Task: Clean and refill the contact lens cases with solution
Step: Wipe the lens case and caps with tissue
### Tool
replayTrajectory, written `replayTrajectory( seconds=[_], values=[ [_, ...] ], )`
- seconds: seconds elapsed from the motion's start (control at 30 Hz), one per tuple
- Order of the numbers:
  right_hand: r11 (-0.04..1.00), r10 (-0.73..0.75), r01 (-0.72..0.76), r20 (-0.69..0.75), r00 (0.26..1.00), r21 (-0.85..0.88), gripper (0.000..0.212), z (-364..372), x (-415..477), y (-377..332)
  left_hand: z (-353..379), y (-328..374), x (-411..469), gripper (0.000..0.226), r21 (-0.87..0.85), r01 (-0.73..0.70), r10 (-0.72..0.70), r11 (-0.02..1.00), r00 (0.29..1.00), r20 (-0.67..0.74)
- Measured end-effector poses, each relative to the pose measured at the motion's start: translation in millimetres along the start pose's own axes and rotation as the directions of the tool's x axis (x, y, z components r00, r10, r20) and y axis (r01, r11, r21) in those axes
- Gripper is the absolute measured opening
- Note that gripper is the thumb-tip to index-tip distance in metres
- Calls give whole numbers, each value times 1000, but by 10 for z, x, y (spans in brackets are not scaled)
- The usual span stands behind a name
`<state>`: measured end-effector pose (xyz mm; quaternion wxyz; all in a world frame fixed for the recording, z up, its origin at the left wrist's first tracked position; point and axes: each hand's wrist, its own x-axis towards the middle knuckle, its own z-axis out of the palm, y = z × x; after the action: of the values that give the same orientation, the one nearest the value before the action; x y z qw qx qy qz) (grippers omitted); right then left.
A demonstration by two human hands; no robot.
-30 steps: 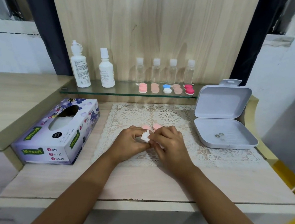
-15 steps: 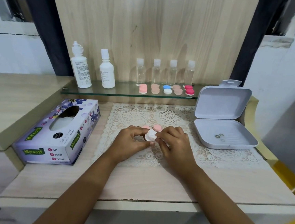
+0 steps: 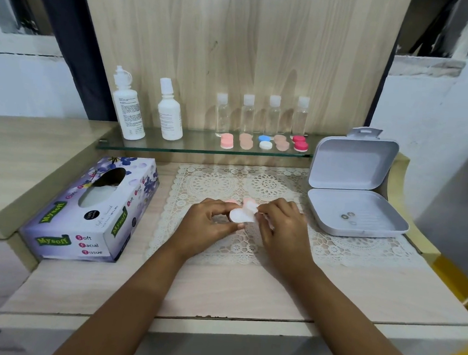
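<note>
Gripping a white lens case point(image 3: 236, 216) in the left hand point(image 3: 203, 224) and tissue point(image 3: 252, 207) in the right hand point(image 3: 282, 228), the person should wipe gently.

White lace mat point(image 3: 334, 242), purple floral tissue box point(image 3: 88, 210).

White lens case point(image 3: 236, 215) and tissue wad point(image 3: 251, 207) just above lace mat point(image 3: 212, 182); pink caps point(image 3: 246, 200) behind.
</note>
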<state>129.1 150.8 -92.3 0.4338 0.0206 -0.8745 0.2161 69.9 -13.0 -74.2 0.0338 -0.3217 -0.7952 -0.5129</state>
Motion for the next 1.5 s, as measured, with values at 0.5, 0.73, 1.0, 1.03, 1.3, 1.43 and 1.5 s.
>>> replayTrajectory(
  seconds=[0.5,0.73,1.0,1.03,1.3,1.43,1.5],
  values=[
    [997,-73,71,46,996,37,15,21,-11,-46,5,40,-12,35,15,-38,38,999,999,20],
    [984,-161,154,79,984,87,16,-7,-17,-149,15,-9,-3,33,34,-62,61,997,997,39],
    [997,52,-53,-19,998,-48,27,-55,32,-33,6,10,-6,35,23,-39,39,999,999,3],
    [995,80,-81,-21,997,-52,28,-64,35,-25,1,10,-5,36,28,-42,42,999,999,0],
    [994,-31,15,147,989,108,22,-29,-17,-81,-5,-21,6,36,47,-26,27,999,999,-25],
    [995,40,-46,68,997,89,27,-31,8,-57,-13,-2,8,37,21,-1,2,1000,999,-50],
    [994,83,-85,27,996,76,26,-45,19,-27,-14,5,1,36,11,8,-7,1000,999,-43]
  ],
)
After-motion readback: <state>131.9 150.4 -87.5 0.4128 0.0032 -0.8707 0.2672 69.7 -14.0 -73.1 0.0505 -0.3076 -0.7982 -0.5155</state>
